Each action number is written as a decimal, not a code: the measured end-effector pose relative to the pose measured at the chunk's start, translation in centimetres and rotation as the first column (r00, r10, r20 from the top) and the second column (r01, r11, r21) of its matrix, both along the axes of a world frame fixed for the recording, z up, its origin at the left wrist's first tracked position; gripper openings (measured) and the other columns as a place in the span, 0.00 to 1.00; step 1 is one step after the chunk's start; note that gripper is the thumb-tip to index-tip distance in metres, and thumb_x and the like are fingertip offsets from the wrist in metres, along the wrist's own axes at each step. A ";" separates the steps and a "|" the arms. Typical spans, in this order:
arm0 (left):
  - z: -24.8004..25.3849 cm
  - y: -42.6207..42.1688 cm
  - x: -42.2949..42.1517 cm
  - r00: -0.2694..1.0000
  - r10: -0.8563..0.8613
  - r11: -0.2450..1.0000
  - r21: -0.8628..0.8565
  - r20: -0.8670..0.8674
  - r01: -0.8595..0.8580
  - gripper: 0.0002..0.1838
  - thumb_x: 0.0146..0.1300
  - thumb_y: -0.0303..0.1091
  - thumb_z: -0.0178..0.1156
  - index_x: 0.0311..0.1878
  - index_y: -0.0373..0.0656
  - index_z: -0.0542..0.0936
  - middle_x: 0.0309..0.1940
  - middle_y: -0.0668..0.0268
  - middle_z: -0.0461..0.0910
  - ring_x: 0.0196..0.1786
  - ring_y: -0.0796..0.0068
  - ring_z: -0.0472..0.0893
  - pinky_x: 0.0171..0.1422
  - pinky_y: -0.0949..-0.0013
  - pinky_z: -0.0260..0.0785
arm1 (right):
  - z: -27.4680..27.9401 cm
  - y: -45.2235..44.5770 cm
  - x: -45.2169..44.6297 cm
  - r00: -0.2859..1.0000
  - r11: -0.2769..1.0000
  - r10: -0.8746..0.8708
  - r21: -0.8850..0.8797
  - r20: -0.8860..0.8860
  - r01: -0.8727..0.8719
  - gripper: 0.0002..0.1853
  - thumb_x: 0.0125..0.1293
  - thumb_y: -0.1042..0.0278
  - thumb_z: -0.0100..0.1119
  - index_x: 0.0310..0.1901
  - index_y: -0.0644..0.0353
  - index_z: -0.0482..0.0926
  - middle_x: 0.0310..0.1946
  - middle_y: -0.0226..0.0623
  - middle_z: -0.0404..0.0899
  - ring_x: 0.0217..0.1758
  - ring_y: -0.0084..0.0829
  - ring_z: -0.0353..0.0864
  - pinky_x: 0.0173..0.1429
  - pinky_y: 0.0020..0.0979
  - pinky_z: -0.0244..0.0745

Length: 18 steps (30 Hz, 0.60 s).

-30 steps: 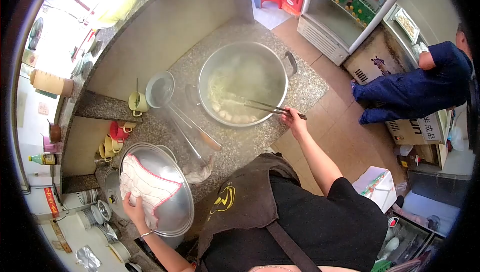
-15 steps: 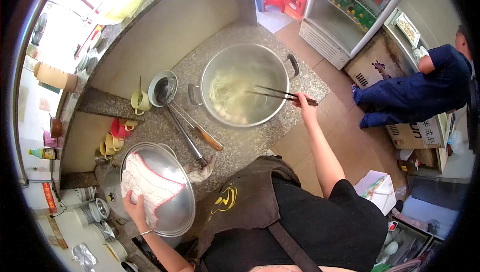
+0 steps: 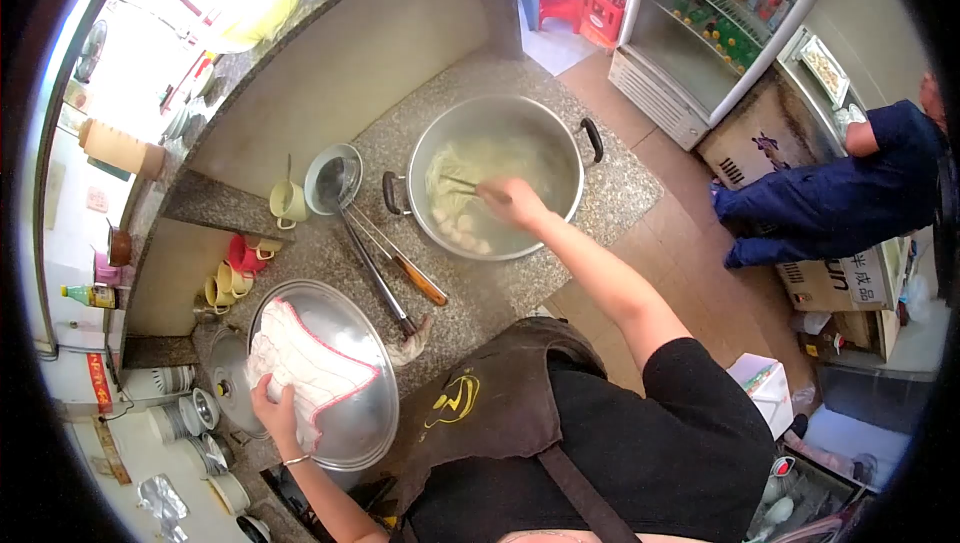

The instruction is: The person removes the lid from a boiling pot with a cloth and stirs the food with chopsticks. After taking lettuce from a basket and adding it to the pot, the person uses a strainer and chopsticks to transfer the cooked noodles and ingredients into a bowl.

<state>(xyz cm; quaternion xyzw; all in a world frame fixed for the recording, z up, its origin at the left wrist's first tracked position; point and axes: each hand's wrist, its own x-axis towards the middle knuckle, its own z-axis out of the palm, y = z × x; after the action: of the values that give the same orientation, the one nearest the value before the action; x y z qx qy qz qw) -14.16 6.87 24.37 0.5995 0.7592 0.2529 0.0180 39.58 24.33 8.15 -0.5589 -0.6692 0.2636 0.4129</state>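
A large metal pot (image 3: pixel 568 198) of cloudy liquid stands on the speckled counter. Pale noodles (image 3: pixel 447 165) float at its left side, with several whitish lumps (image 3: pixel 463 233) below them. Over the pot, my right hand (image 3: pixel 512 205) is closed around dark chopsticks (image 3: pixel 458 183), whose tips reach into the noodles. At lower left, my left hand (image 3: pixel 274 411) grips a white cloth with a red edge (image 3: pixel 318 368). The cloth lies over a round metal lid (image 3: pixel 365 418), which is tilted; its knob is hidden, as are some of my left fingers.
Left of the pot rest a bowl with a ladle and a strainer (image 3: pixel 335 175), their handles (image 3: pixel 420 280) pointing toward me. Several mugs (image 3: pixel 235 278) line the left shelf. A person in dark blue (image 3: pixel 830 188) stands at right, near a glass-door fridge (image 3: pixel 715 28).
My right hand has moved left from beyond the pot's right rim to over its middle, bringing the chopsticks into the noodles. My left hand stays on the cloth and lid.
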 end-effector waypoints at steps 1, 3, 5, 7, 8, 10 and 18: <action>0.2 0.0 0.4 1.000 0.002 1.000 0.003 -0.003 -0.002 0.22 0.42 0.30 0.64 0.45 0.37 0.77 0.35 0.66 0.70 0.34 0.73 0.67 0.39 0.73 0.60 | -0.6 1.2 0.6 1.000 1.000 0.002 0.003 -0.003 -0.002 0.10 0.57 0.68 0.57 0.40 0.60 0.80 0.34 0.43 0.80 0.39 0.40 0.79 0.44 0.35 0.73; 0.7 -0.1 1.1 1.000 0.014 1.000 -0.026 -0.005 -0.015 0.22 0.42 0.30 0.63 0.45 0.38 0.77 0.34 0.68 0.69 0.32 0.75 0.65 0.37 0.74 0.59 | -1.9 3.5 2.1 0.937 0.997 -0.079 -0.029 -0.341 0.073 0.10 0.56 0.68 0.57 0.40 0.57 0.80 0.32 0.48 0.77 0.37 0.46 0.77 0.42 0.38 0.72; 1.1 -0.4 1.6 1.000 0.009 1.000 -0.011 -0.003 -0.009 0.22 0.42 0.30 0.63 0.45 0.38 0.77 0.34 0.68 0.68 0.31 0.76 0.64 0.36 0.75 0.58 | -1.5 4.2 4.3 0.978 0.981 -0.182 0.083 0.107 0.173 0.09 0.56 0.67 0.57 0.38 0.57 0.80 0.30 0.47 0.77 0.34 0.46 0.77 0.40 0.39 0.72; 1.3 -0.8 1.9 1.000 0.007 1.000 -0.004 0.003 -0.007 0.22 0.42 0.29 0.63 0.45 0.38 0.77 0.33 0.69 0.68 0.30 0.76 0.63 0.35 0.75 0.58 | -2.2 4.3 6.2 0.950 0.958 -0.284 0.082 0.134 0.275 0.07 0.56 0.68 0.57 0.35 0.59 0.79 0.30 0.45 0.77 0.32 0.45 0.77 0.37 0.38 0.72; 1.2 -0.8 2.0 1.000 0.005 1.000 0.011 0.003 -0.005 0.22 0.42 0.29 0.63 0.44 0.38 0.76 0.33 0.70 0.67 0.30 0.77 0.63 0.35 0.75 0.58 | -2.6 3.8 7.3 0.939 0.950 -0.307 0.115 0.158 0.291 0.07 0.57 0.67 0.56 0.34 0.59 0.79 0.29 0.45 0.77 0.32 0.45 0.77 0.36 0.38 0.72; 1.1 -0.9 2.6 1.000 0.010 1.000 0.024 0.008 -0.010 0.21 0.41 0.28 0.63 0.44 0.38 0.76 0.33 0.70 0.67 0.30 0.77 0.63 0.34 0.75 0.57 | -2.8 2.7 9.3 0.927 0.943 -0.324 0.148 0.187 0.299 0.07 0.57 0.67 0.56 0.34 0.59 0.79 0.28 0.45 0.77 0.32 0.45 0.77 0.36 0.38 0.72; 0.6 1.8 5.0 0.990 -0.139 0.990 0.039 0.012 0.138 0.20 0.41 0.28 0.63 0.43 0.39 0.78 0.30 0.69 0.66 0.29 0.75 0.63 0.34 0.73 0.57 | -1.1 -6.7 13.9 0.901 0.823 -0.430 -0.432 -0.052 0.368 0.11 0.59 0.64 0.55 0.34 0.63 0.80 0.29 0.38 0.81 0.29 0.29 0.81 0.36 0.30 0.76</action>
<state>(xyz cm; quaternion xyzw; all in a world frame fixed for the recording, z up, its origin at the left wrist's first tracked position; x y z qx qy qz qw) -9.15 8.69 24.96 0.6491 0.7107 0.2696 0.0297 53.47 17.63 7.05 -0.7397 -0.4339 0.3469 0.3798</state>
